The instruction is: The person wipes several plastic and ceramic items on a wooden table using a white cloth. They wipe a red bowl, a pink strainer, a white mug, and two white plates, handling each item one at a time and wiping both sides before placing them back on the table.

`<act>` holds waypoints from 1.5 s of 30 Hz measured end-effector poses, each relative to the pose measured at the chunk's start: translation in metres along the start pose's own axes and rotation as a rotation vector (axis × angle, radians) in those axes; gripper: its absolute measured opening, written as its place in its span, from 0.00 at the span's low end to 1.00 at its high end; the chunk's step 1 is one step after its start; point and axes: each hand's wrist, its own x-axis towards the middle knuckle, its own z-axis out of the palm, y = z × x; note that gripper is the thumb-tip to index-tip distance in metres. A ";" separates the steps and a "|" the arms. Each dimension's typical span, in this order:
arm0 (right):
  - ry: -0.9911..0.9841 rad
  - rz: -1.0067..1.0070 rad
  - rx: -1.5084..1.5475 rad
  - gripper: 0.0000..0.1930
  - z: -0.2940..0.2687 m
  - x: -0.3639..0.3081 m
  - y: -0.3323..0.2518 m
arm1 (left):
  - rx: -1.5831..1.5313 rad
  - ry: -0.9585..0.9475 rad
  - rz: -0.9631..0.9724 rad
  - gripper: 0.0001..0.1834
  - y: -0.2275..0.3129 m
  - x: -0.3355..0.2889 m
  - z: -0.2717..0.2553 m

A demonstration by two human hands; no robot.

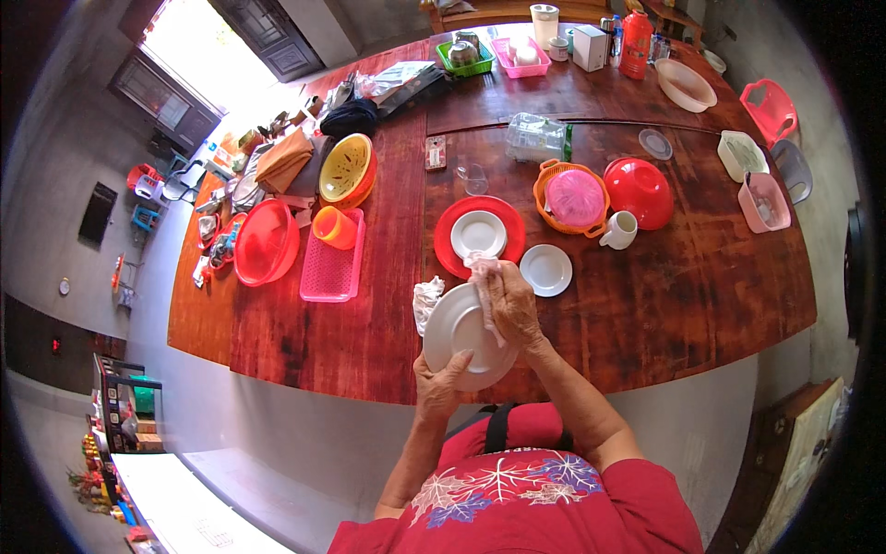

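Observation:
A white plate [454, 325] is tilted up over the table's near edge. My left hand [440, 380] grips its lower left rim, thumb on the plate's face. Against the plate's upper right side, my right hand [513, 303] is closed on a pale pinkish cloth [484, 277], which hangs down over the plate. Just beyond lies a red round tray [447, 233] with a smaller white plate [479, 234] on it. Right of my right hand, another white plate [546, 270] rests flat on the wood. A crumpled white cloth [426, 301] sits left of the held plate.
An orange basket [544, 196] with a pink bowl, a red bowl [639, 194] and a white mug [619, 231] stand to the right. On the left are a pink tray basket [318, 270], an orange cup [332, 227] and a red basin [267, 243]. Farther back lies a clear container [535, 138].

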 end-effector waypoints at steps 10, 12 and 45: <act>-0.052 -0.288 -0.089 0.12 0.005 0.000 -0.026 | -0.327 0.006 -0.091 0.22 -0.001 0.010 -0.001; -0.140 -0.417 -0.212 0.16 0.006 -0.007 -0.035 | -0.476 -0.017 -0.098 0.28 0.015 0.012 0.010; -0.115 -0.025 0.007 0.19 -0.025 -0.042 0.005 | -0.547 -0.056 -0.137 0.38 0.008 0.024 -0.005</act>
